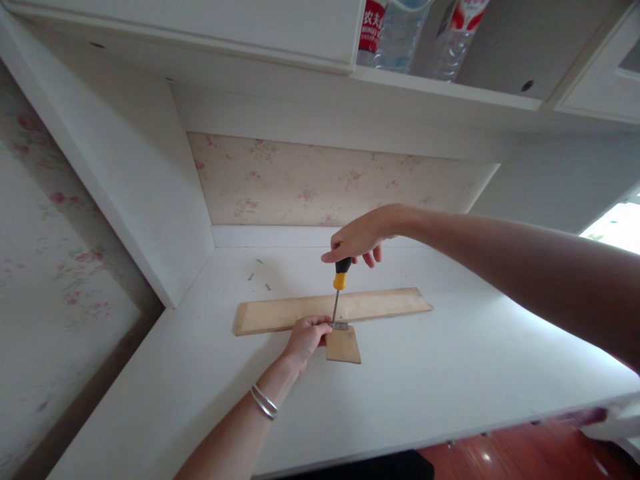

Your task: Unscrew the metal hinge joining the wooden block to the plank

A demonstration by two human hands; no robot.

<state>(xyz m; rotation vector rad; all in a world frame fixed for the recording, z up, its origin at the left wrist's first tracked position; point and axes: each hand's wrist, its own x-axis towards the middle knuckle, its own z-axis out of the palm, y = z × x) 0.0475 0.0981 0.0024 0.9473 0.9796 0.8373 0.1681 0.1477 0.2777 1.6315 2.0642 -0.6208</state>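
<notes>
left hand [305, 339]: bare, two thin silvery bangles [263, 401] at wrist | right hand [357, 237]: bare, apparently sleeveless forearm

A screwdriver [340, 288] is held upright from above by the right hand [359, 237], its tip set down on a small metal bracket [340, 326] where a long wooden strip [331, 310] meets a short wooden piece [343, 345]. The bracket is steadied by the left hand [306, 337]. Loose screws [259, 275] are seen on the white desk [450, 373] behind.
</notes>
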